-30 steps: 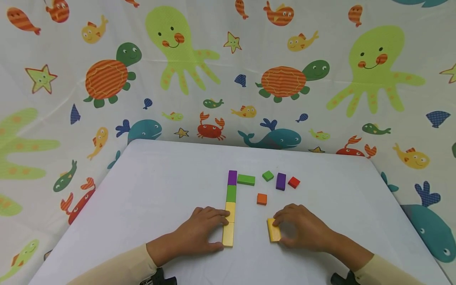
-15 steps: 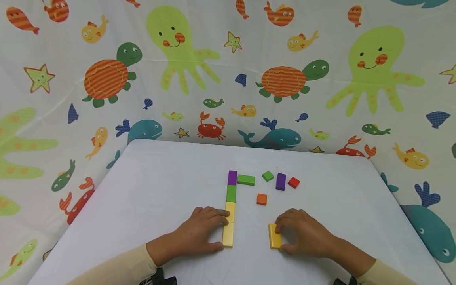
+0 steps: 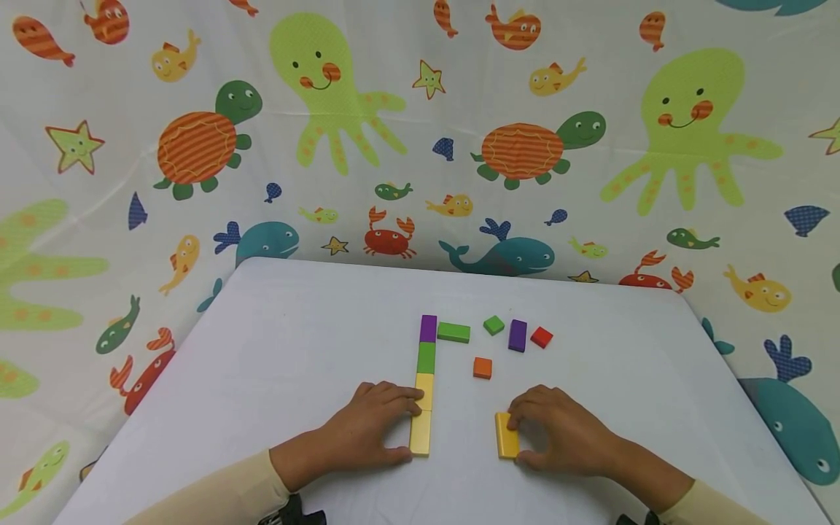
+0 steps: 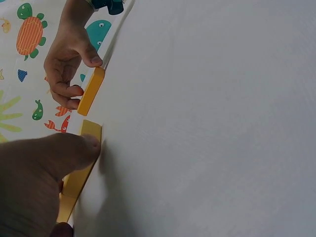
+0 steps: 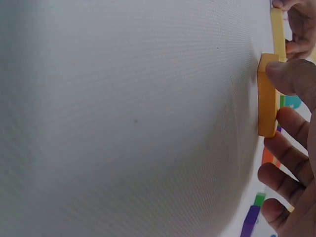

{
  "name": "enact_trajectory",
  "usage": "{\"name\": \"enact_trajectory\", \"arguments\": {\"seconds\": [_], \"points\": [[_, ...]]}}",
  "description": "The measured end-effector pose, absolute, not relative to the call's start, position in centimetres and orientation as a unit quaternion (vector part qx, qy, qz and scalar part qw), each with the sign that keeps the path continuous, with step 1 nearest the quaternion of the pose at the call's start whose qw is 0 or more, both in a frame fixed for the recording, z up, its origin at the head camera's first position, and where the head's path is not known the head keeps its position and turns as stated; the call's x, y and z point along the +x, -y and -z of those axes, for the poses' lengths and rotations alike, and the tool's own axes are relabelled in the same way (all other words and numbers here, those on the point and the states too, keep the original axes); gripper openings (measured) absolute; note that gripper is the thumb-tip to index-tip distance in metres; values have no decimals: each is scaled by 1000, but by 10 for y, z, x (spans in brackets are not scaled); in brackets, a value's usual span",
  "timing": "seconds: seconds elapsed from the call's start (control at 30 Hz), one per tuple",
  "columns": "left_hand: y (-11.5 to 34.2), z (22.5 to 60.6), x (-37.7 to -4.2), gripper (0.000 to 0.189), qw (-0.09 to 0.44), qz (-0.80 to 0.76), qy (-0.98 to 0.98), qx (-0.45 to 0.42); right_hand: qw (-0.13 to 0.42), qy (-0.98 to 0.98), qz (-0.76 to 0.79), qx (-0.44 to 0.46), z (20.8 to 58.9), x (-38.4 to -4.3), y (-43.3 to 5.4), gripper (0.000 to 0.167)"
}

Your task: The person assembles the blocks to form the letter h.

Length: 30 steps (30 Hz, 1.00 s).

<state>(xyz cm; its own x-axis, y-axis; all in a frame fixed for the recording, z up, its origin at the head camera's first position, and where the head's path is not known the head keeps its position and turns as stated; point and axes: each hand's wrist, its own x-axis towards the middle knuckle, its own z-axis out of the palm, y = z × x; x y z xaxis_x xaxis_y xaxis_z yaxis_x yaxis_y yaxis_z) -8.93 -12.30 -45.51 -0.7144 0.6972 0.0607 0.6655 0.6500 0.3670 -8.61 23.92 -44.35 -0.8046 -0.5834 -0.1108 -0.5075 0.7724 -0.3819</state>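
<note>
My left hand (image 3: pixel 367 426) holds the left side of two pale yellow blocks, a lower one (image 3: pixel 422 436) and an upper one (image 3: pixel 428 384). Its fingertips rest on the upper block and near the joint, with the thumb by the lower block's near corner. Above them, a green block (image 3: pixel 426 358) and a purple block (image 3: pixel 428 329) continue the straight column. To the right, my right hand (image 3: pixel 567 430) pinches a deeper yellow block (image 3: pixel 507 437) between thumb and fingers. In the right wrist view, that yellow block (image 5: pixel 267 103) stands close to the white surface; contact is unclear.
A long green block (image 3: pixel 453 332) lies beside the column's top. Farther right are a small green block (image 3: pixel 494 325), a dark purple block (image 3: pixel 517 336), a red block (image 3: pixel 541 337) and an orange block (image 3: pixel 482 368). A sea-animal cloth backs the white table (image 3: pixel 315 328).
Over the past second, my right hand has drawn the yellow block slightly toward me, then stayed nearly still. My left hand and the column keep their places.
</note>
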Motion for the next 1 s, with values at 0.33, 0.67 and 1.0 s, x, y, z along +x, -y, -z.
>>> {"name": "enact_trajectory", "arguments": {"seconds": [0.33,0.67,1.0], "points": [[123,454,-89,50,47,-187,-907,375,114,-933,175,-293,444,-86,-238,34],[123,455,-88,50,36,-191,-905,379,105,-925,185,-315,443,-84,-234,34],[124,456,-89,50,33,-195,-904,380,111,-926,180,-312,443,-84,-232,34]]}}
